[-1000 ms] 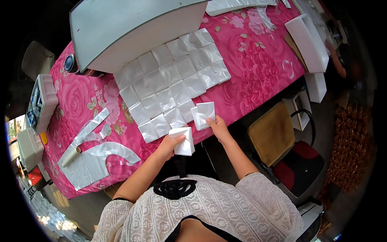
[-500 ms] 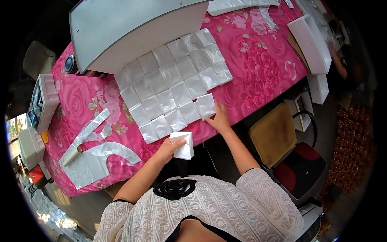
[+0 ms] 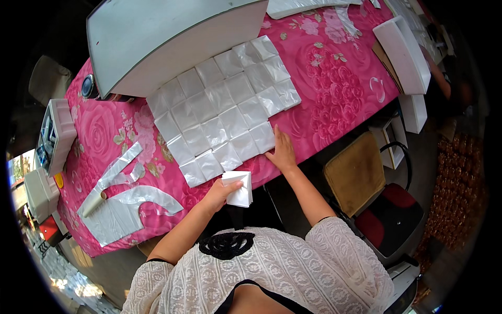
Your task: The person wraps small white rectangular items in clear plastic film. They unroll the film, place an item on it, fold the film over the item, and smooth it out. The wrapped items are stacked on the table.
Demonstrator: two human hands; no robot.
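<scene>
My left hand (image 3: 218, 193) is closed round a small stack of thin white squares (image 3: 239, 192), thumb on top, just off the table's near edge. Glossy white squares (image 3: 231, 124) lie edge to edge in several rows on the table. They look like folded plastic film or thin packets; I cannot tell which. At the near right corner of this array, my right hand (image 3: 283, 153) rests against the last square (image 3: 262, 137), fingers and thumb spread along its right edge. Nothing shows gripped in that hand.
A pink rose-patterned cloth covers the table (image 3: 334, 94). Behind the squares stands a big white box (image 3: 178, 42). Plastic scraps (image 3: 117, 214) and a small roll (image 3: 94, 203) lie at left. A chair (image 3: 361, 178) stands at right; another person's arm (image 3: 438, 76) shows beyond.
My right hand has shifted slightly left, bringing the last square flush with its row and closing the small gap. My left hand keeps its stack in nearly the same place.
</scene>
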